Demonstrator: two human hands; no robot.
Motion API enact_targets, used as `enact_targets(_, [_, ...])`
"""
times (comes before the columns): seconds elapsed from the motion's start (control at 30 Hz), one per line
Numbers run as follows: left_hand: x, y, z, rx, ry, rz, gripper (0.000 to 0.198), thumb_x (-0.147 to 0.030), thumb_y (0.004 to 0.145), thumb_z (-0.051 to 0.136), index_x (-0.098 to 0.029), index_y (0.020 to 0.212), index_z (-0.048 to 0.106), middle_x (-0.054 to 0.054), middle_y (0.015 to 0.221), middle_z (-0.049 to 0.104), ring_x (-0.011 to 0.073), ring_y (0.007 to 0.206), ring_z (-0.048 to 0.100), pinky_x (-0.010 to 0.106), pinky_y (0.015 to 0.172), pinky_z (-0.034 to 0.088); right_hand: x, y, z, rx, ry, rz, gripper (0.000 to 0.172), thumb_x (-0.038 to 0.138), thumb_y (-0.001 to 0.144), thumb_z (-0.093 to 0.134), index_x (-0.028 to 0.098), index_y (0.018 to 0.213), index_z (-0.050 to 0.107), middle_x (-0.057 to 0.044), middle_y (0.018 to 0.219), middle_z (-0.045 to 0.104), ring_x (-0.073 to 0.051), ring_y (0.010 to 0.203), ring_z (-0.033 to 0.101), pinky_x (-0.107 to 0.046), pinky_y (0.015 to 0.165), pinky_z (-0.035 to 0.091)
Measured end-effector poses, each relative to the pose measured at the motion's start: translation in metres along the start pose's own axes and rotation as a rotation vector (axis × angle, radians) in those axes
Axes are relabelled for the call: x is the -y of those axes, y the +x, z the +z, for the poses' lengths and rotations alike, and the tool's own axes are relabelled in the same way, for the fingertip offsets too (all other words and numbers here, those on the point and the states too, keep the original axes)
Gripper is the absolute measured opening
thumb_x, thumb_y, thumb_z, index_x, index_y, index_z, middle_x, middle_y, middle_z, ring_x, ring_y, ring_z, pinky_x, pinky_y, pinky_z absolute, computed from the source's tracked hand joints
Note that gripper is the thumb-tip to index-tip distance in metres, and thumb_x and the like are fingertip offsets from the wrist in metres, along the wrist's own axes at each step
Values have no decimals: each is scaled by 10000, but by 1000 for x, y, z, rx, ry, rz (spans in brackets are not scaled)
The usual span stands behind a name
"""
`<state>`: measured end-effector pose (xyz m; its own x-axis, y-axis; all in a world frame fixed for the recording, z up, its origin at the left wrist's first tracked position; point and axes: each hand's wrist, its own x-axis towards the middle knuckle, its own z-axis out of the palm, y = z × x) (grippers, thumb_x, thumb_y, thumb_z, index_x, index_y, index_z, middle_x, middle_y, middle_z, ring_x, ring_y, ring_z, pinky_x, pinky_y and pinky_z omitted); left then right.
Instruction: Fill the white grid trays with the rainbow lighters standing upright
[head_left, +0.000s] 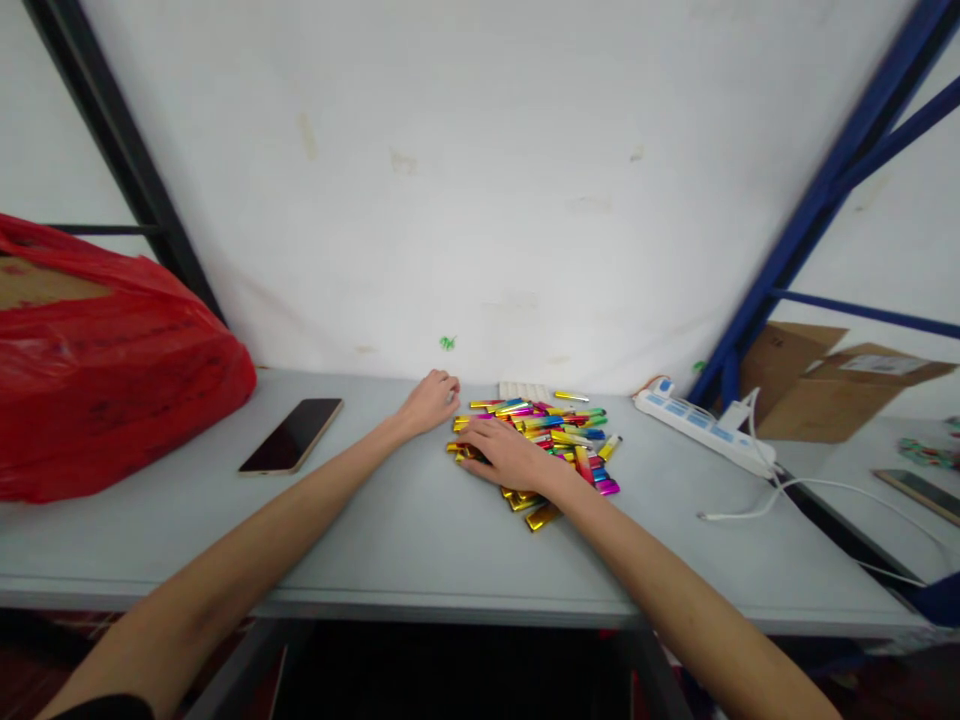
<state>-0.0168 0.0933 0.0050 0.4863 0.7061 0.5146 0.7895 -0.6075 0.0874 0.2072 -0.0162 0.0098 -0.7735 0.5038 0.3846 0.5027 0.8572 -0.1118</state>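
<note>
Foil-bright pile (559, 437): slim, flat metallic pieces in gold, magenta, blue and green, heaped under and around your right hand (506, 455) and just to the right of your left hand (433, 400); too small to tell exactly what they are.
Right fingers: lowered over the pile's left part, palm down, gently bent; the tips are hidden among the pieces, so you can't tell whether they pinch one.
Left fingers: loosely curled just beside the pile's far left edge; whether something small sits between them, you can't tell.
Nearer hand: your right, touching the pile; your left is close but appears apart from it.
Long axes: mixed; many pieces at the far side run roughly left to right, across your reach, while those nearest you and at the right edge slant.
Lone gold piece (571, 397): beyond your right hand, apart from the heap, lying nearly left to right.
White gridded slab (517, 390): beyond both hands, at the wall (487, 200) side of the pile.
Smartphone (292, 437): left of your left hand, flat on the grey tabletop (390, 550), screen dark.
Red plastic bag (120, 370): farther left of that hand.
Power strip (701, 430): well to the right of your right hand, with a white cable (739, 515) trailing nearer you.
</note>
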Motion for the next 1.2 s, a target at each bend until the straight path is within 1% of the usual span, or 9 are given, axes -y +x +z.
enact_targets(0.1, [-15, 24, 14, 57, -48, 60, 137, -204, 932, 570, -185, 967, 701, 95, 965, 681, 279, 1025, 630, 394, 969, 516, 0, 1, 0, 8, 1, 6, 292, 344, 1050, 603, 174, 1281, 658, -138, 1303, 685, -275, 1286, 602, -473, 1143, 451])
enact_targets(0.17, [-25, 39, 25, 98, -92, 93, 130, -253, 931, 624, -196, 1003, 716, 80, 999, 700, 250, 988, 653, 350, 929, 528, 1, 2, -1, 17, -1, 14, 298, 343, 1050, 601, 174, 1288, 660, -139, 1305, 686, -275, 1283, 601, -473, 1145, 444])
enact_targets(0.23, [-35, 51, 37, 128, -131, 98, 153, -260, 946, 622, -204, 1042, 727, 60, 976, 716, 221, 922, 672, 316, 883, 537, 2, 2, -1, 27, -6, 22, 305, 344, 1045, 608, 174, 1293, 664, -143, 1304, 686, -282, 1280, 599, -479, 1145, 440])
enact_targets(0.37, [-47, 62, 56, 124, -164, 41, 210, -231, 980, 563, -199, 1081, 744, 61, 932, 737, 220, 903, 676, 320, 876, 543, 4, 1, -3, 49, -18, 54, 331, 366, 1045, 610, 181, 1316, 656, -144, 1319, 679, -299, 1267, 601, -505, 1141, 431])
enact_targets(0.47, [-48, 63, 63, 115, -171, 4, 217, -214, 970, 565, -195, 1066, 759, 62, 938, 743, 217, 909, 678, 324, 904, 542, 4, 0, -2, 50, -17, 70, 331, 374, 1049, 606, 197, 1325, 650, -139, 1323, 673, -299, 1267, 598, -516, 1142, 422])
enact_targets(0.63, [-47, 61, 62, 114, -161, -33, 196, -221, 957, 586, -167, 950, 774, 92, 930, 741, 233, 893, 684, 337, 890, 544, 2, -1, 1, 46, -25, 69, 336, 386, 1053, 599, 208, 1334, 642, -130, 1330, 663, -291, 1270, 594, -510, 1143, 414])
enact_targets(0.93, [-53, 56, 56, 88, -129, -107, 145, -200, 940, 601, -161, 867, 719, 95, 896, 715, 234, 882, 664, 345, 882, 526, 3, -1, -1, 52, -26, 70, 347, 387, 1058, 590, 199, 1345, 636, -127, 1330, 666, -293, 1278, 583, -509, 1144, 419])
enact_targets(1.1, [-57, 51, 51, 61, -123, -170, 135, -214, 946, 587, -172, 871, 690, 81, 836, 697, 234, 811, 652, 340, 797, 509, 2, -2, 0, 50, -41, 53, 349, 395, 1053, 594, 199, 1339, 638, -124, 1339, 665, -294, 1276, 585, -504, 1155, 416])
enact_targets(1.2, [-59, 48, 48, 45, -128, -190, 125, -240, 955, 584, -182, 888, 674, 71, 834, 693, 227, 782, 642, 335, 770, 500, 1, -2, 1, 49, -34, 40, 357, 398, 1053, 593, 197, 1345, 634, -128, 1338, 667, -293, 1272, 584, -505, 1154, 418])
